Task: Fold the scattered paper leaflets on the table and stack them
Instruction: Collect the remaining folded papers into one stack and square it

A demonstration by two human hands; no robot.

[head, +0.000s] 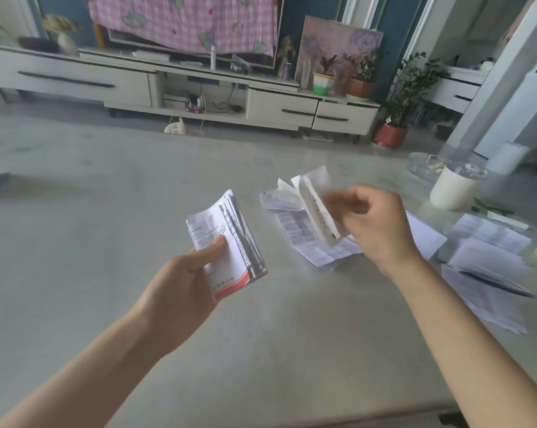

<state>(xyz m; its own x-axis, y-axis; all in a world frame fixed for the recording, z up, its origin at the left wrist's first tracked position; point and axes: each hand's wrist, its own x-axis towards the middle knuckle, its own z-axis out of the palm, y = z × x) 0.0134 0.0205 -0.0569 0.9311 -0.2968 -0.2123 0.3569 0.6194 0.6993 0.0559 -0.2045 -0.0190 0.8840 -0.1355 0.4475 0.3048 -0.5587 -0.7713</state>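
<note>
Now the left hand (186, 282) holds a small stack of folded white paper leaflets with a red band (230, 245) above the pale grey desk (106, 242), fingers curled round it. Over on the right, the right hand (372, 223) pinches one narrow folded white leaflet (318, 211) in its blurred fingers (347, 205), just over loose unfolded printed sheets (310, 245) lying on the desk.

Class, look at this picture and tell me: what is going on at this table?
A person is folding paper leaflets. The left hand holds a stack of folded leaflets above the table. The right hand, blurred, grips another folded leaflet over the loose sheets. More unfolded sheets lie to the right.
</note>
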